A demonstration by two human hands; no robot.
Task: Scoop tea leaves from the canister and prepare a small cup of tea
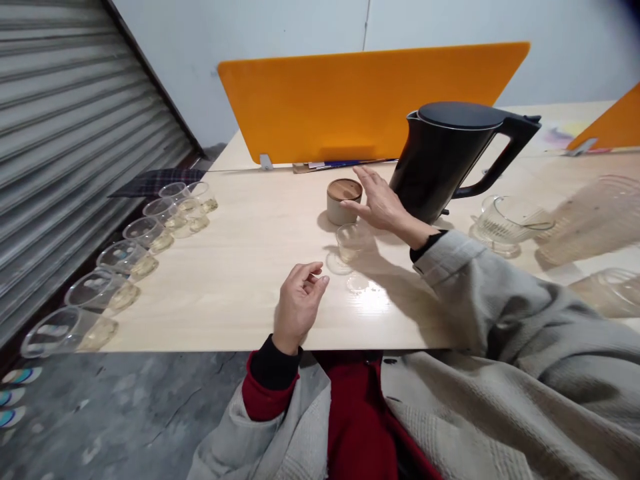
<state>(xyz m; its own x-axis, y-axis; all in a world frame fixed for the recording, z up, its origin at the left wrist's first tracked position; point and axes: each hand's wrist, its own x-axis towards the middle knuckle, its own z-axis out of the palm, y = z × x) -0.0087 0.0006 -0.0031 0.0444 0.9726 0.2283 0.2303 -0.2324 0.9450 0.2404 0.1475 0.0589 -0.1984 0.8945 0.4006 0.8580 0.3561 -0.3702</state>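
My right hand [381, 201] reaches over the table with its fingers stretched and thumb apart. It is beside a small round canister [340, 212] with a wooden lid [345, 189]; whether the thumb touches it I cannot tell. Just below that hand stands a small clear cup [350, 244], with what look like wet rings or spots around its base. Nearer the table's front edge, my left hand [299, 301] hovers with loosely curled fingers, the thumb apart from them and nothing visible between. A black kettle [430, 163] stands just right of my right hand.
Clear cups [97, 290] with pale liquid line the table's left edge. A ribbed glass pitcher [515, 223] and blurred clear cups [590, 223] stand at right. An orange divider [320, 110] runs along the back, with pen-like items [345, 163] at its foot.
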